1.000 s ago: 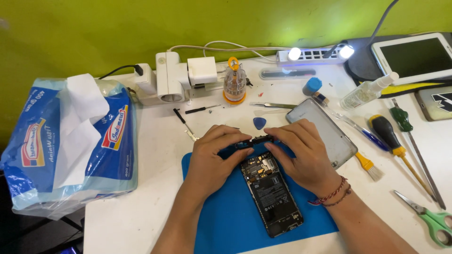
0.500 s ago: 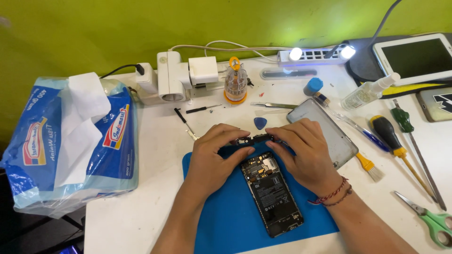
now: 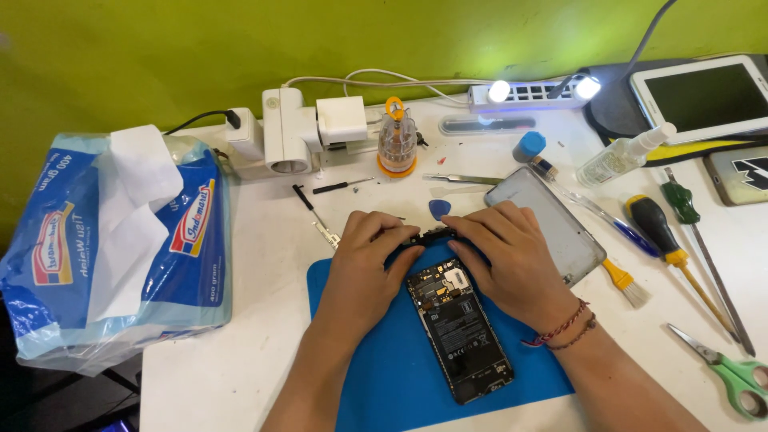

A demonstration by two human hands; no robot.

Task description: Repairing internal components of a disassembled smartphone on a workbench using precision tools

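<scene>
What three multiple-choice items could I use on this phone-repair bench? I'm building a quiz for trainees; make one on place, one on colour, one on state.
1. Where does the opened phone lie?
A. On the blue mat
B. On the tissue pack
C. On the tablet

2. What colour are the scissors' handles?
A. Red
B. Green
C. Black

3. In what state is the phone?
A. Closed, screen lit
B. Back off, inner parts showing
C. Wrapped in tissue

Answers: 1 A, the mat shows on all sides of the phone. 2 B, the handles at the right edge are green. 3 B, board and battery show, while the left hand and right hand pinch a small dark part at its top end.
</scene>
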